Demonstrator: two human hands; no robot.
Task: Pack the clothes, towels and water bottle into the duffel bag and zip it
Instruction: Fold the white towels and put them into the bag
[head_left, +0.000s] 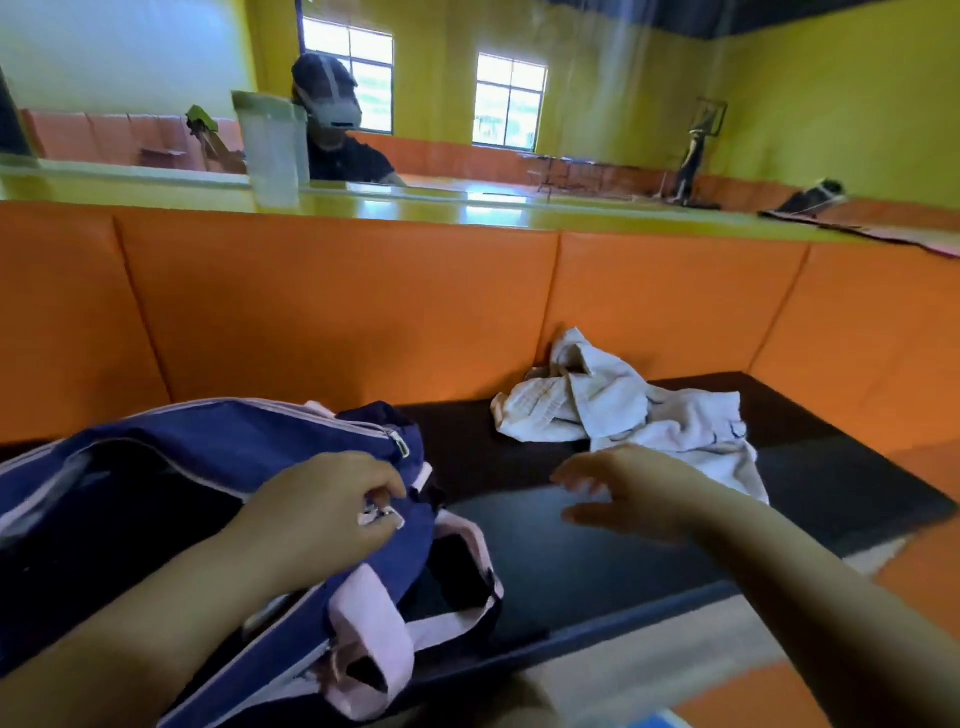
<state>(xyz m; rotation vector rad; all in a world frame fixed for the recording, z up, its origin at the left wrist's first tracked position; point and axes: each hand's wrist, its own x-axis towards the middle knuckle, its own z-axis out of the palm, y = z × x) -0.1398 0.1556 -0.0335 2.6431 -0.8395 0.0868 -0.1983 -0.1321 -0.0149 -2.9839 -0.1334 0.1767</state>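
A soft navy-blue fabric duffel bag with pale pink trim and webbing straps lies slumped on the dark, smooth bench top, its main zipper open along the top and 1 metal zipper pull showing at the near end. The left hand rests on the bag's end, thumb and fingers pinched on a small pale tab (what it is stays unclear). The right hand hovers above the bench with fingers spread and empty, blurred. Just beyond it lies 1 crumpled heap of white, woven cloth against the padded orange vinyl backrest. 1 translucent plastic container stands on the glossy yellow-green ledge.
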